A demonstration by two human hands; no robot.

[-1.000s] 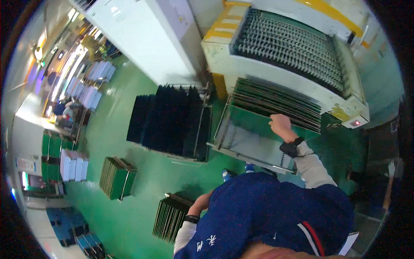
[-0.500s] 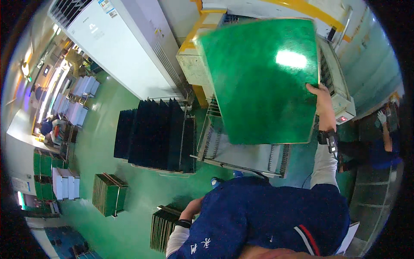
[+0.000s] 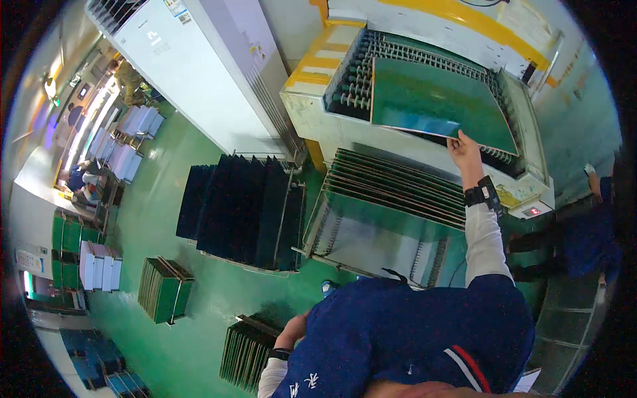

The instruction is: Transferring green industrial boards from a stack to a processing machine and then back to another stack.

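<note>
My right hand [image 3: 466, 156] reaches forward and pinches the near edge of a large flat green panel [image 3: 434, 96], thumb on top. The panel lies slanted over the rollers [image 3: 355, 83] of a pale conveyor machine [image 3: 308, 103]; whether its whole underside touches them I cannot tell. Below the machine's front stands a metal rack [image 3: 318, 225] with several similar green panels [image 3: 398, 189] upright in a row. My left hand [image 3: 295, 326] is down beside my waist, its fingers mostly hidden, near a smaller stack of green boards [image 3: 245, 355].
Left of the rack stands a cart of dark upright sheets [image 3: 235, 209], behind it a tall white cabinet unit [image 3: 179, 73]. Another bundle of boards [image 3: 162, 292] sits on the green floor [image 3: 206, 298]. A person in dark blue [image 3: 584, 232] is at the right, near metal shelving [image 3: 567, 318].
The panel in my right hand has gone from raised above the rack to down on the rollers, farther away. The racked panels and rollers now show. My left hand stays by my waist.
</note>
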